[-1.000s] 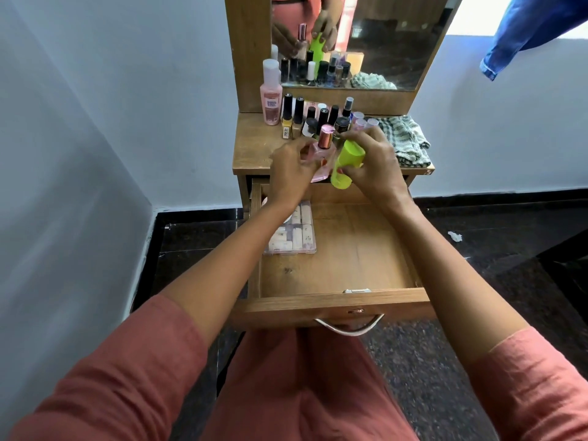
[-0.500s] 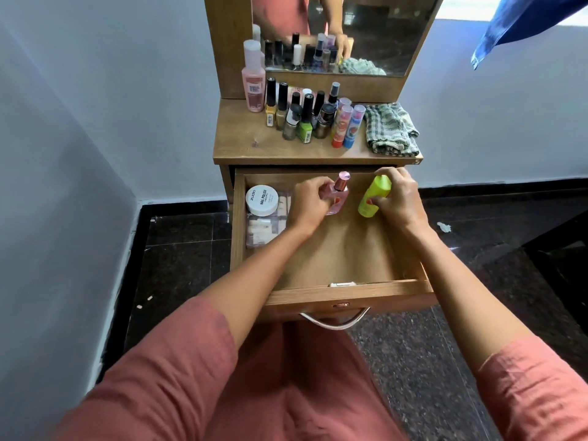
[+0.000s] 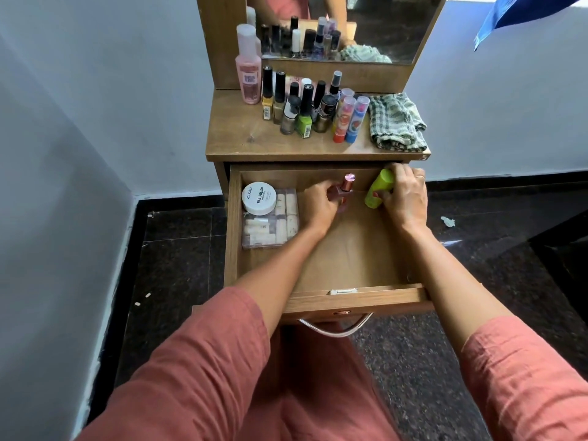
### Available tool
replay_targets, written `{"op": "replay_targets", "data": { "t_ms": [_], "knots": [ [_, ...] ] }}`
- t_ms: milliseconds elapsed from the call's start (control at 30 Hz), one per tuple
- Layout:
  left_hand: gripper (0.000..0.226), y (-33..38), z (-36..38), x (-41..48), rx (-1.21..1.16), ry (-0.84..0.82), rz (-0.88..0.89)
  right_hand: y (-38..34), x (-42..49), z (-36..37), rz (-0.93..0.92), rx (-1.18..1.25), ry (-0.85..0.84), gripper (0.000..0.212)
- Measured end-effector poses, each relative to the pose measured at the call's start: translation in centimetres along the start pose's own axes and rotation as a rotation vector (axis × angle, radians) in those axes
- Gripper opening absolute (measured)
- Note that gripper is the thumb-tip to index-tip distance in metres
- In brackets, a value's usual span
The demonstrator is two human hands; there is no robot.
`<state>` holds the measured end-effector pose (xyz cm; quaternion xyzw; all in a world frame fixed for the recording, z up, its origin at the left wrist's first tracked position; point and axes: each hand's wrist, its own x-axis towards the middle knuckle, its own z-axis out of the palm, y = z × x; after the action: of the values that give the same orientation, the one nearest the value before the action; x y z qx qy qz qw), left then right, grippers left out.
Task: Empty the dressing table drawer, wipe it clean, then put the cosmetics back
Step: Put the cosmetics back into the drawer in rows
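The wooden drawer (image 3: 353, 302) is pulled out below the dressing table top (image 3: 241, 141). Inside it, my left hand (image 3: 318, 206) grips a pink bottle with a rose-gold cap (image 3: 345, 187), upright near the back wall. My right hand (image 3: 405, 198) holds a lime-green tube (image 3: 377, 189), tilted at the back right corner. At the drawer's back left lies a clear box of nail tips (image 3: 270, 224), with a white round nail polish tub (image 3: 258, 198) resting on it. Several nail polish bottles (image 3: 302, 106), a tall pink bottle (image 3: 248, 66) and lip balm sticks (image 3: 348, 119) stand on the table top.
A folded green checked cloth (image 3: 396, 122) lies on the table top's right side. A mirror (image 3: 346, 27) rises behind the bottles. White walls close in on the left and behind. Dark stone floor surrounds the table. A blue garment (image 3: 525, 17) hangs at the top right.
Both hands came down from above the table top into the drawer, carrying the pink bottle and the green tube, and have shifted slightly toward the drawer's back.
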<state>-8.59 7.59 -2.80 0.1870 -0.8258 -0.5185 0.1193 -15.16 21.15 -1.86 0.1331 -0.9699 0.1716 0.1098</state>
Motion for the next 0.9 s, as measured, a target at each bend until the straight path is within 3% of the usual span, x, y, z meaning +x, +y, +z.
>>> {"op": "replay_targets", "data": {
  "t_ms": [200,533,900],
  "knots": [
    [0.03,-0.1,0.7,0.4,-0.005,0.005,-0.034,-0.3,0.4,0.9,-0.056,-0.166,0.03,0.046],
    [0.026,0.0,3.0,1.4,0.091,-0.017,-0.189,-0.1,0.4,1.5,-0.045,-0.09,0.069,0.047],
    [0.024,1.0,4.7,1.7,-0.129,0.079,-0.275,0.0,0.3,1.6,-0.039,-0.063,0.09,0.043]
  ]
}}
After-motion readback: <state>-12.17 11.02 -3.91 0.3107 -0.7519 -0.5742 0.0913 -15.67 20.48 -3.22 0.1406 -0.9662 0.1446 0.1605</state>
